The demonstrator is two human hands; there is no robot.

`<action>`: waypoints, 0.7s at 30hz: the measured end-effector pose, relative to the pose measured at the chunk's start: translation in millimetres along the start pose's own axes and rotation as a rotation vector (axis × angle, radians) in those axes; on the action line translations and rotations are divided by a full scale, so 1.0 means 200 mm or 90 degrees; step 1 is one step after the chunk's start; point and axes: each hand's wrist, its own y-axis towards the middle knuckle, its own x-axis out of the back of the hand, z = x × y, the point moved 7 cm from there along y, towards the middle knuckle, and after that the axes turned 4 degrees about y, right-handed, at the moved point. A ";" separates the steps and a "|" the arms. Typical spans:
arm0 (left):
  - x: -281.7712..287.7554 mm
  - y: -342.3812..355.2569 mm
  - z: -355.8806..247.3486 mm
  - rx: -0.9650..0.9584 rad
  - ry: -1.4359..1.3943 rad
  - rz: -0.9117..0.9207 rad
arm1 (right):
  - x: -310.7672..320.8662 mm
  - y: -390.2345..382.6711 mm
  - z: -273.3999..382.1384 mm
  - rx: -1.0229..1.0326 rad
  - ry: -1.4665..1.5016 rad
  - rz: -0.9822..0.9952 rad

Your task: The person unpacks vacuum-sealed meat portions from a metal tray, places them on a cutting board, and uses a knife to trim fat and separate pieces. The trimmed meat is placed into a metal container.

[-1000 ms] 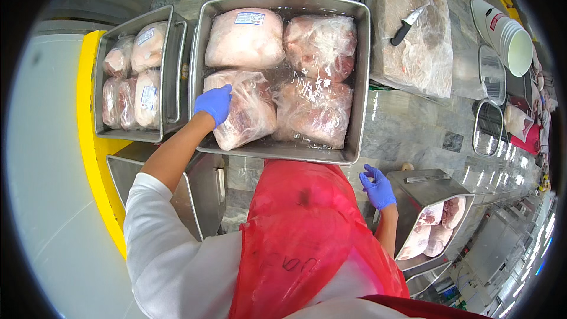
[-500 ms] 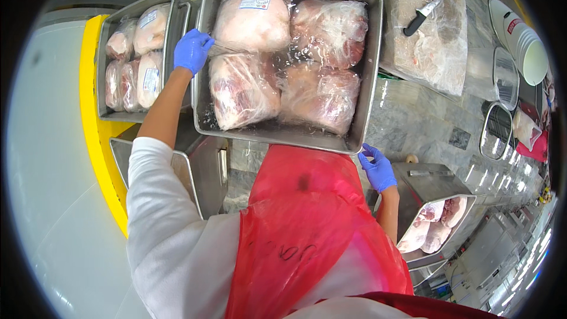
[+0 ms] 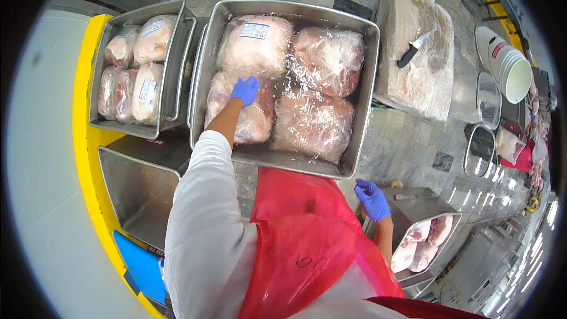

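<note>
A large steel tub point(image 3: 367, 106) holds several bagged meat pieces in water; the upper left one point(image 3: 248, 47) bears a label. My blue-gloved left hand point(image 3: 244, 89) rests on the lower left bagged piece point(image 3: 233, 121), fingers closed on its plastic. My right hand point(image 3: 371, 199), also gloved, is open in the air just below the tub's front right corner, with nothing in it.
A smaller labelled-meat tub point(image 3: 93, 91) stands left, above an empty steel bin point(image 3: 133, 192) and blue panel point(image 3: 139, 266). A knife point(image 3: 407, 53) lies on a plastic-covered block point(image 3: 396, 88); stacked buckets point(image 3: 511, 77) are farther right. Another meat bin point(image 3: 401, 201) sits lower right.
My left hand left the tub's left edge, where it pulled plastic half a second ago, and moved rightward onto the lower left piece. The blue panel has come into view as the camera shifted.
</note>
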 end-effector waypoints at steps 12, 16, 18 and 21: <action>0.31 -0.40 -0.31 -0.033 -0.109 -0.323 | -0.12 0.01 0.04 0.016 0.017 0.074; 0.64 -0.52 -0.82 0.159 -0.469 -0.158 | -0.10 0.15 0.26 0.137 -0.131 0.054; 0.72 -0.62 -1.04 0.019 -0.359 -0.247 | -0.13 0.22 0.47 0.208 -0.215 0.027; 0.81 -0.80 -1.40 0.047 -0.609 -0.142 | -0.25 0.33 0.78 0.399 -0.321 0.033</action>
